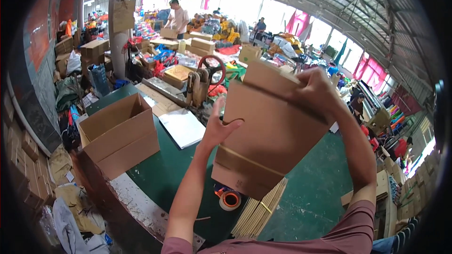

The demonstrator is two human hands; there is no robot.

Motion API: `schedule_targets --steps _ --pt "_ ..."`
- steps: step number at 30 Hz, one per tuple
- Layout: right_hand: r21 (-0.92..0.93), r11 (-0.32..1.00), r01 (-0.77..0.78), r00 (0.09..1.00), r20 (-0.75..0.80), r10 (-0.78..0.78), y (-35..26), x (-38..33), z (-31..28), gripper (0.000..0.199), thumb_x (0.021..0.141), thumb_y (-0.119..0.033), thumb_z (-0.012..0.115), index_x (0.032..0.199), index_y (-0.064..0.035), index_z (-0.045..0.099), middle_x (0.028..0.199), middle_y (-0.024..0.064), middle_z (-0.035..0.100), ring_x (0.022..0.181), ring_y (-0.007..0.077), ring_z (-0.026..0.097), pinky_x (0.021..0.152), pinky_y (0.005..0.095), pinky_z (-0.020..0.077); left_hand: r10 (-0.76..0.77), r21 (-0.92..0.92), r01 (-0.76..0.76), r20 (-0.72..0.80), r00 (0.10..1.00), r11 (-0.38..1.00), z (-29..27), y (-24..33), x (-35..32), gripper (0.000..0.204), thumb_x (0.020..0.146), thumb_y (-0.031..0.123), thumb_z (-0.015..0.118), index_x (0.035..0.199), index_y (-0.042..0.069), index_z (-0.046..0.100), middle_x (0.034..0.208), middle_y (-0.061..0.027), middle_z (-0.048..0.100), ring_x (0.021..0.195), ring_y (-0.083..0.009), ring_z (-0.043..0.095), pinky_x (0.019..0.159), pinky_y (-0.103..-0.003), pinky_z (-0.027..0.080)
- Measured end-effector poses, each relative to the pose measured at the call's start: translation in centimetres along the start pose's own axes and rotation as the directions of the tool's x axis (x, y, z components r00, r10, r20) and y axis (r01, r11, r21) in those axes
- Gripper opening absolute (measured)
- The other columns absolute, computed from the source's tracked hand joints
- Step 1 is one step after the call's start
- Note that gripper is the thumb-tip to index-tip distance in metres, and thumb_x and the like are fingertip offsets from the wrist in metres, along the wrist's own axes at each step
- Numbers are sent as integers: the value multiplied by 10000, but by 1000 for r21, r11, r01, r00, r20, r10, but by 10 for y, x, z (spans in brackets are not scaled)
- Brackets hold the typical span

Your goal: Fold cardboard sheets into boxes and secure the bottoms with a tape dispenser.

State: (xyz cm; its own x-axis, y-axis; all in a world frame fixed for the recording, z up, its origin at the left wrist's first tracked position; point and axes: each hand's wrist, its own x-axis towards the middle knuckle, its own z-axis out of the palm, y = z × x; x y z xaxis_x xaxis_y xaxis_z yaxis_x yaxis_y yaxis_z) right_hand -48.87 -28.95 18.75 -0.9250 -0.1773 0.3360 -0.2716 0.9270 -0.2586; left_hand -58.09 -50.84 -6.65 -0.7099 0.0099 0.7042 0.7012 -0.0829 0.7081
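Head view, looking down and forward over a green worktable [310,197].

Both hands up at chest height, holding a flattened cardboard box [268,131] between them, well clear of the table. The box's long axis runs from lower left to upper right, tilted; its broad face is turned toward the camera, its upper end points away from the person, and its lower edge hangs above the table.

Left hand [220,124]: on the box's left edge about midway up, thumb hooked over the front face, fingers behind and hidden. Closed on the edge.

Right hand [316,90]: wrapped over the top right corner, fingers curled down onto the fold line there. Closed on the cardboard. It sits at the box's far, high end; the left hand is nearer the middle and nearer the body.

Directly beneath the raised box: a roll of tape with an orange core [230,200] and, just beside it, a bundle of flat cardboard sheets [261,211] lying on edge across the table.

To the left, well apart: an erected open carton [120,134], top flaps up. Near it a white sheet stack [182,127].

Background: people among piled cartons and coloured goods; detail too small to read.
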Motion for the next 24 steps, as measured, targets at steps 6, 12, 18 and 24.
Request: schedule_targets --steps 6,12,18,24 --pt "165 986 -28 996 -76 41 9 20 -36 306 720 -252 748 909 -12 759 710 65 695 628 130 628 600 303 508 -329 -313 406 272 904 859 -6 -30 -20 688 771 112 817 1347 -23 466 1163 -104 627 1082 -156 579 942 -326 485" --pt "-121 987 -105 994 -21 103 -14 10 18 339 791 -286 715 960 8 725 715 109 687 649 151 642 641 328 521 -179 161 188 -66 982 969 -19 -86 -74 579 831 138 771 1318 -21 501 1062 -106 661 1031 -185 613 882 -318 510" --pt "-246 887 392 846 -281 -452 47 34 95 418 898 -383 664 856 31 629 683 155 610 673 209 584 689 387 472 -148 261 264 -392 908 928 -13 -173 -156 387 981 310 585 1184 -18 608 983 -173 665 956 -291 634 879 -350 490" --pt "-236 972 -9 939 332 89 44 35 66 461 944 -387 621 1128 35 605 1045 171 592 1052 250 583 932 358 441 -599 82 633 -249 761 770 -24 -172 -167 468 1023 397 473 1127 -36 616 963 -171 660 908 -252 620 852 -357 471"
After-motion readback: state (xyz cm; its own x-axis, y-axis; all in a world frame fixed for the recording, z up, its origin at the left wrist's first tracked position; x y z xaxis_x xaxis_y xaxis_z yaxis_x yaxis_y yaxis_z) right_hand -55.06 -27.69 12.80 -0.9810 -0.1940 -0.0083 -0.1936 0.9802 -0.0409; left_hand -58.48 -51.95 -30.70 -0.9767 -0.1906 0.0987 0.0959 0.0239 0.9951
